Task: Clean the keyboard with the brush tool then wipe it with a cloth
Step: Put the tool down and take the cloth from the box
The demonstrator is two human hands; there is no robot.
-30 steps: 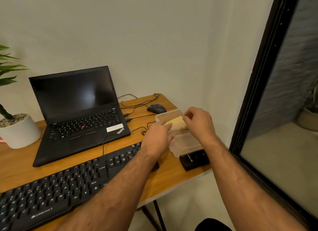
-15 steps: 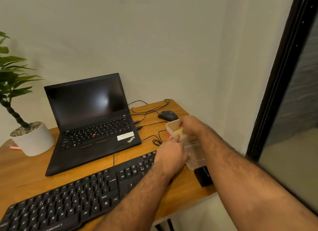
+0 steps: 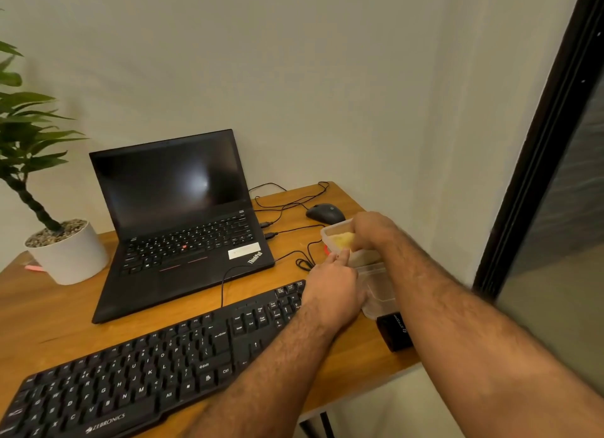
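Right hand [image 3: 369, 231] reaches into a clear container [image 3: 330, 233] on the tabletop [image 3: 65, 313], fingers curled on a yellow cloth [image 3: 341, 240]. Left hand [image 3: 333, 284] steadies the container's side; its grip cannot be told. Black keyboard [image 3: 147, 369] lies just left.

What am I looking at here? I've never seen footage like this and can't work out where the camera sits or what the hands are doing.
No machine here: a person wears a camera on the head, looking down at their own bare hands. On the wooden desk lie a black keyboard, an open laptop, a mouse, a potted plant and a clear plastic container with something yellow inside, perhaps the cloth. The right hand reaches into the container; the left hand rests against its near side. Whether either grips anything is hidden. The keyboard is untouched.
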